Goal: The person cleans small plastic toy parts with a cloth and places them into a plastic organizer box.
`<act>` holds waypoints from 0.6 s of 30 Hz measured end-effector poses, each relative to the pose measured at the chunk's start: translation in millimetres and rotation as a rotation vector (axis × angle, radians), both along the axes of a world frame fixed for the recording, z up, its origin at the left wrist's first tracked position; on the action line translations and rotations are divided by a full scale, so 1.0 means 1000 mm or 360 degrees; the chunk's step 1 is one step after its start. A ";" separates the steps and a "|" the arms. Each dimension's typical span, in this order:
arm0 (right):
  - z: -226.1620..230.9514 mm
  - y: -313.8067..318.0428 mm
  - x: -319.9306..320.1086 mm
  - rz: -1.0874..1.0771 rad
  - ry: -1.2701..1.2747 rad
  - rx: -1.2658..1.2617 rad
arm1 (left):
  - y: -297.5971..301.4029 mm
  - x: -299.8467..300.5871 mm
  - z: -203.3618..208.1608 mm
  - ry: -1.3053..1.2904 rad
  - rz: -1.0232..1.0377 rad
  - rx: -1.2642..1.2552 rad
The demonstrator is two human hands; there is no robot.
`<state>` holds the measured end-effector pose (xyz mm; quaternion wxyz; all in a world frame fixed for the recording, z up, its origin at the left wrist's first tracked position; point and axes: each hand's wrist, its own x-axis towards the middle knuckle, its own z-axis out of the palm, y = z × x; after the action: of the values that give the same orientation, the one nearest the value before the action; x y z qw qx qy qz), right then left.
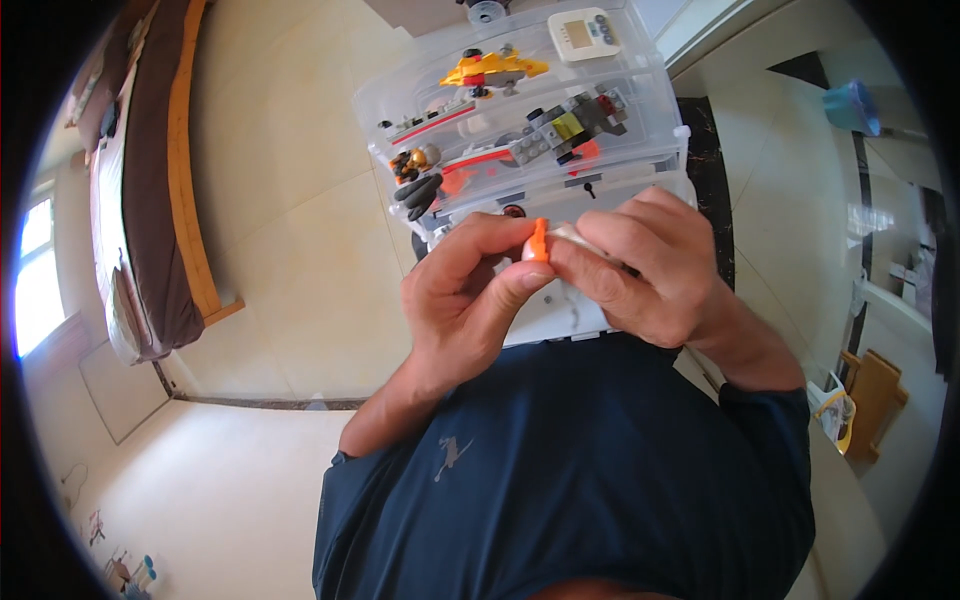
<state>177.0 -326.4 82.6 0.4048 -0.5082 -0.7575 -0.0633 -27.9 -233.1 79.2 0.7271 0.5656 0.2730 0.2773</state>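
Two hands (450,295) meet, left pinching an orange piece (541,240), right a whitish one (568,233); the shirt (610,450) shows a grey figure (453,457)

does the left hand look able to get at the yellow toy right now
Probably, once freed: the left hand is pinching a small orange piece, but nothing seems to cover the yellow toy, which lies farther ahead.

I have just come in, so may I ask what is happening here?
A person is handling a small orange piece with bare hands. The left hand pinches it; the right hand is close beside it, with something white at its fingers, mostly hidden. Beyond the hands, a yellow toy model, a grey brick-built model and a white device with a screen lie over clear plastic.
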 end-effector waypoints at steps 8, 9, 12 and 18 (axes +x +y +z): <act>-0.002 0.004 -0.021 0.0120 0.1189 -0.0660 | 0.017 -0.001 -0.017 -0.0039 0.0153 0.1537; 0.003 0.003 -0.019 0.0159 0.1434 -0.0878 | 0.020 -0.001 -0.017 -0.0083 0.0140 0.1684; 0.004 0.000 -0.016 0.0209 0.1817 -0.1154 | 0.020 0.004 -0.014 -0.0169 0.0070 0.1489; -0.006 -0.001 -0.023 -0.0065 0.0574 -0.0187 | 0.003 0.001 -0.010 -0.0274 0.0205 0.0397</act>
<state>154.2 -327.0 76.4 0.5023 -0.5495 -0.6645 0.0651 -27.3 -230.2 69.7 0.6527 0.6070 0.2089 0.4024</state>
